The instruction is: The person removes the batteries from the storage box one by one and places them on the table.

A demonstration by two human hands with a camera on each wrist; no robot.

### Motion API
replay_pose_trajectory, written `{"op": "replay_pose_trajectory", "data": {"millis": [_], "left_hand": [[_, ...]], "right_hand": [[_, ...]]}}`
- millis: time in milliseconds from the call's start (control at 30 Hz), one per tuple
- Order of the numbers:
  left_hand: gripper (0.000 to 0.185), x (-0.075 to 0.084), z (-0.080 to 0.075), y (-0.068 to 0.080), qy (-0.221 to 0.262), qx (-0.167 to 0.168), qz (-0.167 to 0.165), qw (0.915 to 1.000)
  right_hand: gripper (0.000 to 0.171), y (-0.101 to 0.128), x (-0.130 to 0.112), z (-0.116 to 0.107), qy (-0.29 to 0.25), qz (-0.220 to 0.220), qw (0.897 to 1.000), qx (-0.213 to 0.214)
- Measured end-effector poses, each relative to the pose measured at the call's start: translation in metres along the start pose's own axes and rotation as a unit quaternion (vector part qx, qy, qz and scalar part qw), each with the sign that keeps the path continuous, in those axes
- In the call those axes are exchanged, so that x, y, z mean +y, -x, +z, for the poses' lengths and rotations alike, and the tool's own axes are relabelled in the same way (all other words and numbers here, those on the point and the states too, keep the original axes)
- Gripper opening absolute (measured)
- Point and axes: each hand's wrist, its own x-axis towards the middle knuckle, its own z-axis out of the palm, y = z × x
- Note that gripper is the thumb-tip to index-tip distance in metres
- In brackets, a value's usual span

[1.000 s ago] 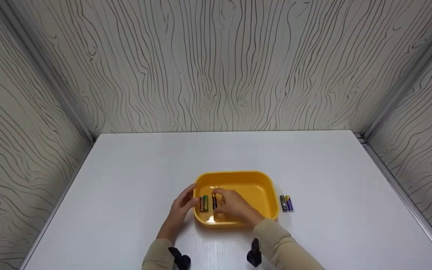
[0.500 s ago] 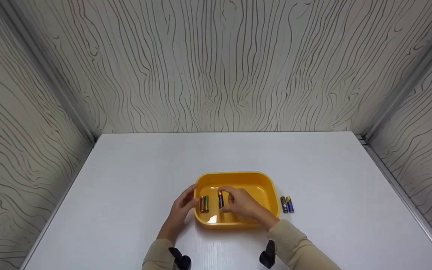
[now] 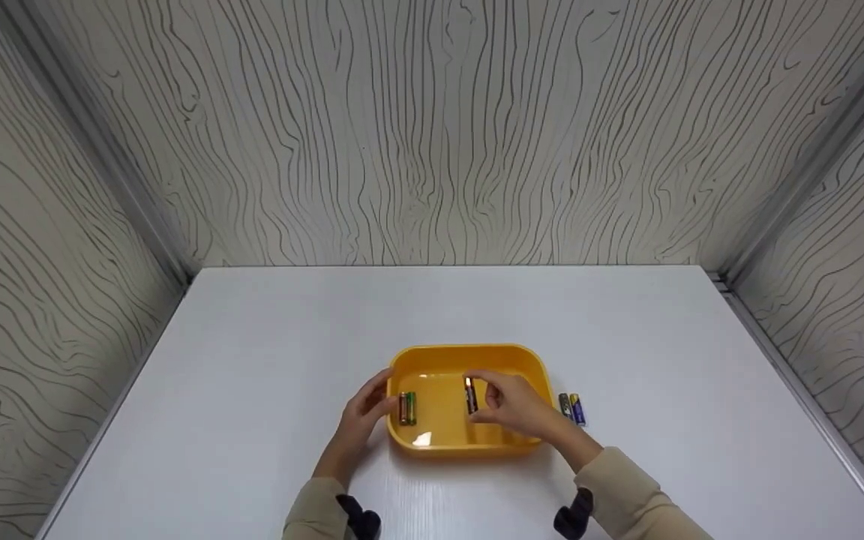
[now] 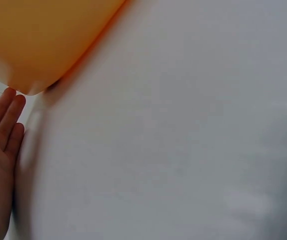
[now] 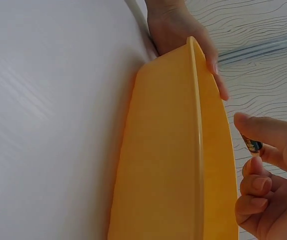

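the right hand (image 3: pixel 516 406) pinched a dark cylindrical battery (image 3: pixel 470 395) between thumb and fingers above the yellow plastic tray (image 3: pixel 469 355) on the white worktop (image 3: pixel 252 360). the left hand (image 3: pixel 363 415) rested open-fingered against the tray's left wall, beside 2 batteries (image 3: pixel 407 408) inside.

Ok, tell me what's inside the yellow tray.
Two batteries lie at the yellow tray's left end. The right hand pinches a third battery above it, hiding the floor beneath.

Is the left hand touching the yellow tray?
Touching. In the right wrist view the left hand wraps its fingers against the yellow tray at its far wall; the head view agrees.
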Motion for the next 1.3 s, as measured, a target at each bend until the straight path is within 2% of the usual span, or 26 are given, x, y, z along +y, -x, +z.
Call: {"op": "replay_pose_trajectory", "data": {"millis": [200, 333, 633, 900, 1067, 1300], "left_hand": [[0.056, 0.002, 0.001, 0.001, -0.004, -0.004, 0.006, 1.0000], [0.056, 0.003, 0.002, 0.002, -0.004, -0.002, -0.003, 1.0000], [0.055, 0.004, -0.001, 0.003, 0.006, -0.002, -0.027, 0.9996], [0.057, 0.000, -0.002, 0.001, 0.024, -0.007, -0.004, 0.9997], [0.056, 0.000, -0.001, 0.001, 0.019, 0.001, -0.017, 0.9997], [0.055, 0.001, -0.001, 0.001, 0.012, -0.004, -0.016, 0.9998]], "right_hand": [[0.061, 0.013, 0.010, -0.012, 0.000, -0.011, 1.000, 0.013], [0.060, 0.021, 0.017, -0.020, 0.002, -0.014, 1.000, 0.019], [0.059, 0.037, 0.030, -0.032, -0.003, 0.018, 1.000, 0.016], [0.060, 0.048, 0.042, -0.042, -0.009, 0.014, 1.000, 0.022], [0.060, 0.055, 0.050, -0.050, -0.009, 0.020, 0.999, 0.034], [0.062, 0.066, 0.067, -0.061, -0.021, 0.010, 0.998, 0.054]]}}
